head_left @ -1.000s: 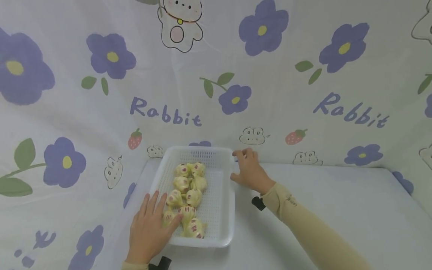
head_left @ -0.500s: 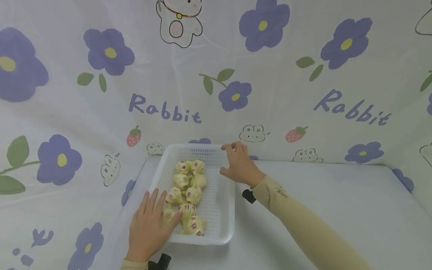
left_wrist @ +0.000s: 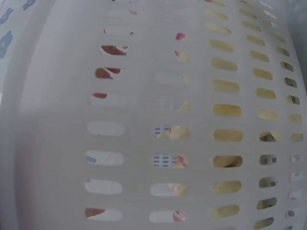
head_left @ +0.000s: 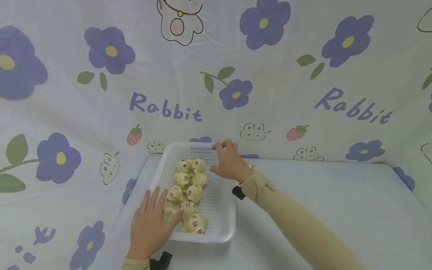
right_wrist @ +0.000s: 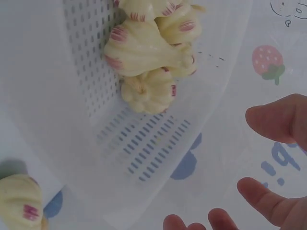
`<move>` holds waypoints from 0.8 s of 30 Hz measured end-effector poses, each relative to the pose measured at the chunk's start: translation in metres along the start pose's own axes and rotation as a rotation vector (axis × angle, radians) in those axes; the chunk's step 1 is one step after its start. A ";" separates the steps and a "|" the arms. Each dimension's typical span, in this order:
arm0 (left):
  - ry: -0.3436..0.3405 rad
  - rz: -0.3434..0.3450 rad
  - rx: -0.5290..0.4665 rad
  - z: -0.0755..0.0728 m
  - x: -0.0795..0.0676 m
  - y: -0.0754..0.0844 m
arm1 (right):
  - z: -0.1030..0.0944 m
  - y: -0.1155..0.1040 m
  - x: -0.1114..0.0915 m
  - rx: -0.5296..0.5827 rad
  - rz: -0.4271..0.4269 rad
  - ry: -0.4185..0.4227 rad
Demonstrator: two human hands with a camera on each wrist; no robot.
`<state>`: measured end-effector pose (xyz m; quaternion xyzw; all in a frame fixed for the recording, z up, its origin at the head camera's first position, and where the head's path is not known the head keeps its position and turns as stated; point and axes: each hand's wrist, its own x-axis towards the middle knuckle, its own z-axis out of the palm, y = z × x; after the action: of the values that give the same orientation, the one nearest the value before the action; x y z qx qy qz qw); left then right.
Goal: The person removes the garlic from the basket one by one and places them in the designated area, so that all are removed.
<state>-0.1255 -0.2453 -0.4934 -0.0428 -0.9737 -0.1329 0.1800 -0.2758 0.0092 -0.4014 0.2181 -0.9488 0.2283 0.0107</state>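
Several garlic bulbs, pale with purple-red marks, lie in a white perforated plastic basket, along its left half. My left hand lies on the basket's near-left rim, fingers extended. In the left wrist view the slotted basket wall fills the frame, with garlic partly showing through the slots. My right hand is above the basket's far-right corner, thumb and fingers spread, holding nothing. Another garlic bulb lies outside the basket; the head view shows part of that bulb just past my right wrist.
The basket stands on a white table that extends to the right. Behind and to the left hangs a white cloth printed with purple flowers, rabbits and strawberries.
My right hand has moved left from beside the basket to over its far-right corner. The bulb outside the basket now shows beyond my right wrist. My left hand stays at the rim.
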 end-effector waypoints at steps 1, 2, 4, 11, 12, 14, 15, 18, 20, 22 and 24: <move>0.000 0.000 0.000 0.000 0.000 0.000 | 0.001 -0.001 0.001 0.001 0.003 -0.006; -0.001 0.000 -0.001 0.000 0.000 0.000 | 0.002 -0.003 0.002 0.004 0.006 -0.012; 0.000 0.001 -0.004 0.000 0.000 0.000 | 0.005 -0.005 0.004 0.013 0.014 -0.029; 0.003 -0.003 -0.012 0.000 -0.001 0.001 | 0.016 -0.014 0.008 0.047 0.017 -0.072; 0.003 -0.004 -0.015 0.000 -0.001 0.001 | 0.019 -0.015 0.009 0.044 0.015 -0.071; 0.005 -0.005 -0.020 -0.001 -0.001 0.001 | 0.023 -0.016 0.011 0.035 0.018 -0.071; 0.007 -0.004 -0.020 -0.001 -0.001 0.001 | 0.025 -0.017 0.012 0.031 0.021 -0.071; 0.020 0.001 -0.022 -0.002 -0.001 0.002 | 0.033 -0.020 0.016 -0.004 0.030 -0.062; 0.025 0.003 -0.020 -0.003 -0.002 0.002 | 0.039 -0.022 0.018 -0.025 0.039 -0.057; 0.029 0.002 -0.019 -0.004 -0.003 0.002 | 0.044 -0.024 0.020 -0.040 0.053 -0.047; 0.030 0.001 -0.018 -0.004 -0.004 0.002 | 0.048 -0.027 0.021 -0.045 0.070 -0.038</move>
<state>-0.1202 -0.2442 -0.4904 -0.0431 -0.9697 -0.1420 0.1942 -0.2799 -0.0427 -0.4304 0.1886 -0.9608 0.2031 -0.0105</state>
